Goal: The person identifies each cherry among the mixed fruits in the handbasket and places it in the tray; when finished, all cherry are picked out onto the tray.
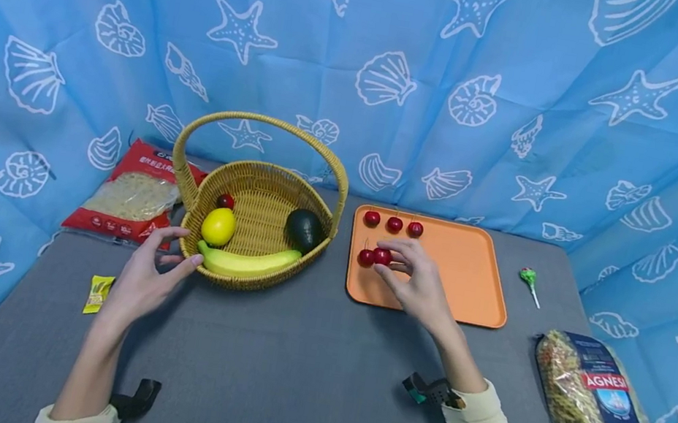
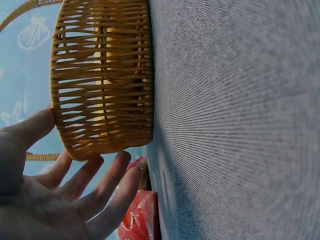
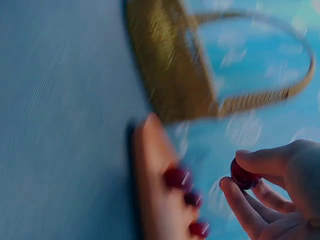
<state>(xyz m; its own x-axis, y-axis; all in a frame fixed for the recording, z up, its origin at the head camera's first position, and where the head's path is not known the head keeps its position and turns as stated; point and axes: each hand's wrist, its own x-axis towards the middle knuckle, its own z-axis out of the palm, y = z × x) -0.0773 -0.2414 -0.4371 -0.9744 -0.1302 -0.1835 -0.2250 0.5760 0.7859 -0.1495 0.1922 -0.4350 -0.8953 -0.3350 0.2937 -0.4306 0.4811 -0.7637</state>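
My right hand (image 1: 417, 283) pinches a dark red cherry (image 3: 243, 175) between thumb and fingertips, above the left part of the orange tray (image 1: 462, 275). Close beside it is another cherry (image 1: 365, 258) with a thin stem. At the tray's back edge lies a row of cherries (image 1: 394, 225). The fingers of my left hand (image 1: 145, 277) are extended, with fingertips at the left end of the wicker basket (image 2: 102, 85) and the thumb by its front rim. Inside the basket are a yellow lemon (image 1: 219, 226), a banana (image 1: 247, 263), a dark avocado (image 1: 304, 230) and a small red fruit (image 1: 225, 202).
A red bag of pasta (image 1: 131, 197) lies behind the left hand, with a small yellow packet (image 1: 98, 294) nearer the front. Right of the tray are a green lollipop (image 1: 529, 280) and a blue pasta bag (image 1: 601, 408). A blue patterned curtain (image 1: 350, 58) surrounds the grey table.
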